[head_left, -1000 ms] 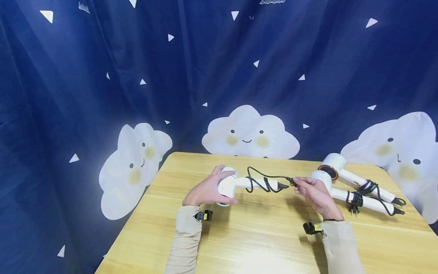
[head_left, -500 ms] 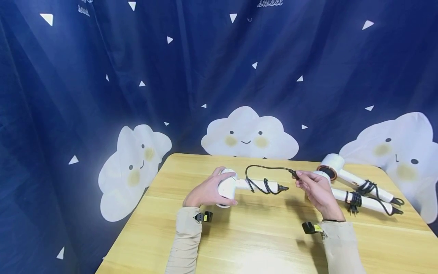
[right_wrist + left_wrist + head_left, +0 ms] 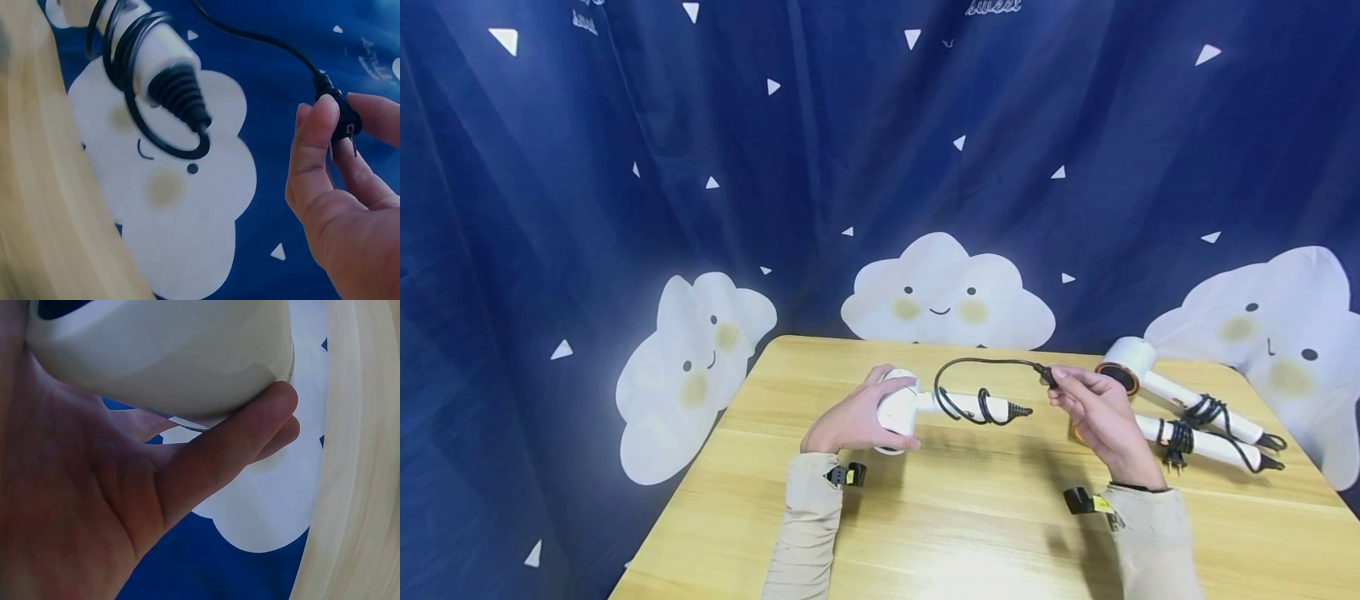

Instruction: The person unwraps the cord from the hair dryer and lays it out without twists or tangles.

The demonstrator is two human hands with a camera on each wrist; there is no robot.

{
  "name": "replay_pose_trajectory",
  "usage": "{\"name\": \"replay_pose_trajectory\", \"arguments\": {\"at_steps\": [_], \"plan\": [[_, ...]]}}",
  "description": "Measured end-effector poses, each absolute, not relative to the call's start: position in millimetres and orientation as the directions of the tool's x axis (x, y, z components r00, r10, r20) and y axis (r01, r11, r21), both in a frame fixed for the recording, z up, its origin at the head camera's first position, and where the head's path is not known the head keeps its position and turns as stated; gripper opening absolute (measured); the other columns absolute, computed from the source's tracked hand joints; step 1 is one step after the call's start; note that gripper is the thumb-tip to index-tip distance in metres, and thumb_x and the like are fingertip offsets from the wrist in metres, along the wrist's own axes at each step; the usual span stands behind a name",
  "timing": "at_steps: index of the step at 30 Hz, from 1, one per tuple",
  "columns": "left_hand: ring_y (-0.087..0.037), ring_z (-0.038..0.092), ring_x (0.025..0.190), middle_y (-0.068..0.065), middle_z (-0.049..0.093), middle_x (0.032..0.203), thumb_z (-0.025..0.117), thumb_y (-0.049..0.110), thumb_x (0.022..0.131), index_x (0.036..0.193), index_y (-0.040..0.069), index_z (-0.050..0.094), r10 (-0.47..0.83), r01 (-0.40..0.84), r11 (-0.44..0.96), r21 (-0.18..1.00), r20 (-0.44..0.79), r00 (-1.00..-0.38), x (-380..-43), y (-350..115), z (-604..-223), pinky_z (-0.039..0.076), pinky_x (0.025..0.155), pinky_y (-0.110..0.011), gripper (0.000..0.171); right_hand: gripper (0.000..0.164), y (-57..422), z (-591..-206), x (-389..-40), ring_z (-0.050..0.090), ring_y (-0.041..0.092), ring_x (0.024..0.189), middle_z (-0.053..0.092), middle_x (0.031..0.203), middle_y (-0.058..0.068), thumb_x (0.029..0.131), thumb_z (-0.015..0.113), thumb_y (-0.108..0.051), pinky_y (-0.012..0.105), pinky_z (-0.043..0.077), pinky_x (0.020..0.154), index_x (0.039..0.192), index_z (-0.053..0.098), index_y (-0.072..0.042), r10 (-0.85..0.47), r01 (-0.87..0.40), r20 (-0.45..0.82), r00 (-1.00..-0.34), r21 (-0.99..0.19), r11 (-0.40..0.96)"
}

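My left hand grips the round head of a white hair dryer, whose handle points right above the table. In the left wrist view, the thumb and fingers wrap the white head. A black cord loops loosely round the handle and arcs up to the right. At its end my right hand pinches a black plug between thumb and fingers, its metal prongs showing in the right wrist view. There, cord coils circle the handle close to the ribbed black strain relief.
Two more white hair dryers lie at the table's right: a rear one and a nearer one, cords wound round their handles. My right hand partly covers the nearer one's head. A blue curtain with clouds hangs behind the wooden table.
My right hand has moved slightly right and up with the plug, drawing the cord into a wider arc. The left hand and the hair dryer have hardly moved.
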State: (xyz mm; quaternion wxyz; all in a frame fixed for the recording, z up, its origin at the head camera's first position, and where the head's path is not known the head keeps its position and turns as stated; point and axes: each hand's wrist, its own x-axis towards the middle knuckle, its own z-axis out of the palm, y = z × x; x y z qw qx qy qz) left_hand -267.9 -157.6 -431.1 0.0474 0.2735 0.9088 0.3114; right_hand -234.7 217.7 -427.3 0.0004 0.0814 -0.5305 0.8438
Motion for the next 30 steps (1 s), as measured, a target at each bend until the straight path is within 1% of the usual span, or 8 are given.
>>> {"name": "replay_pose_trajectory", "arguments": {"at_steps": [6, 11, 13, 16, 18, 21, 25, 30], "plan": [[-0.022, 0.061, 0.114, -0.002, 0.034, 0.162, 0.089, 0.06, 0.065, 0.15, 0.036, 0.051, 0.521, 0.461, 0.654, 0.6, 0.084, -0.849, -268, -159, -431, 0.054, 0.083, -0.033, 0.096, 0.028, 214, -419, -227, 0.072, 0.005, 0.078, 0.08, 0.094, -0.001, 0.105, 0.054, -0.001, 0.018, 0.059, 0.075, 0.105, 0.079, -0.011, -0.148, -0.118, 0.194, -0.97, -0.905, -0.409], [-0.024, 0.061, 0.116, -0.002, 0.033, 0.163, 0.089, 0.06, 0.065, 0.15, 0.036, 0.051, 0.512, 0.448, 0.658, 0.605, 0.077, -0.856, -267, -160, -429, 0.054, 0.084, -0.035, 0.097, 0.03, 212, -414, -223, 0.071, 0.003, 0.079, 0.079, 0.093, -0.004, 0.105, 0.052, -0.001, 0.016, 0.057, 0.072, 0.107, 0.079, -0.014, -0.229, -0.122, 0.211, -0.95, -0.929, -0.348], [-0.024, 0.061, 0.116, -0.002, 0.033, 0.163, 0.089, 0.06, 0.065, 0.15, 0.037, 0.051, 0.51, 0.447, 0.656, 0.609, 0.079, -0.856, -267, -161, -429, 0.055, 0.084, -0.036, 0.096, 0.032, 212, -415, -223, 0.071, 0.003, 0.08, 0.078, 0.095, -0.004, 0.105, 0.05, 0.002, 0.016, 0.057, 0.072, 0.109, 0.078, -0.013, -0.282, -0.137, 0.24, -0.929, -0.931, -0.339], [-0.023, 0.06, 0.117, -0.003, 0.032, 0.164, 0.09, 0.06, 0.065, 0.15, 0.038, 0.05, 0.511, 0.451, 0.652, 0.61, 0.086, -0.855, -267, -162, -430, 0.055, 0.084, -0.035, 0.096, 0.036, 213, -418, -225, 0.069, 0.004, 0.082, 0.077, 0.099, -0.004, 0.105, 0.045, 0.007, 0.018, 0.057, 0.072, 0.114, 0.076, -0.01, -0.385, -0.164, 0.296, -0.874, -0.926, -0.34], [-0.023, 0.06, 0.117, -0.004, 0.032, 0.164, 0.089, 0.062, 0.065, 0.15, 0.039, 0.05, 0.513, 0.457, 0.652, 0.605, 0.092, -0.854, -268, -163, -431, 0.055, 0.084, -0.035, 0.096, 0.037, 213, -421, -226, 0.069, 0.004, 0.083, 0.076, 0.101, -0.005, 0.105, 0.043, 0.008, 0.02, 0.058, 0.074, 0.116, 0.074, -0.01, -0.452, -0.164, 0.306, -0.838, -0.931, -0.327], [-0.021, 0.06, 0.116, -0.004, 0.033, 0.163, 0.088, 0.064, 0.065, 0.149, 0.04, 0.05, 0.513, 0.464, 0.652, 0.599, 0.102, -0.852, -269, -164, -432, 0.054, 0.084, -0.034, 0.096, 0.037, 215, -425, -228, 0.069, 0.004, 0.079, 0.075, 0.097, -0.006, 0.104, 0.044, 0.008, 0.021, 0.059, 0.071, 0.117, 0.073, -0.01, -0.52, -0.143, 0.27, -0.81, -0.952, -0.271], [-0.019, 0.06, 0.115, -0.001, 0.034, 0.162, 0.088, 0.064, 0.065, 0.148, 0.039, 0.051, 0.513, 0.466, 0.649, 0.602, 0.106, -0.852, -269, -164, -431, 0.054, 0.084, -0.033, 0.095, 0.035, 217, -430, -229, 0.072, 0.005, 0.075, 0.075, 0.093, -0.005, 0.103, 0.047, 0.008, 0.024, 0.06, 0.071, 0.115, 0.073, -0.013, -0.569, -0.09, 0.184, -0.802, -0.978, -0.19], [-0.019, 0.061, 0.113, 0.002, 0.034, 0.161, 0.089, 0.061, 0.065, 0.149, 0.038, 0.051, 0.514, 0.463, 0.643, 0.611, 0.104, -0.852, -269, -165, -430, 0.054, 0.084, -0.032, 0.095, 0.036, 219, -434, -230, 0.076, 0.009, 0.08, 0.078, 0.094, -0.002, 0.1, 0.05, 0.011, 0.027, 0.062, 0.074, 0.115, 0.073, -0.013, -0.642, -0.062, 0.146, -0.752, -0.987, -0.151]]}}
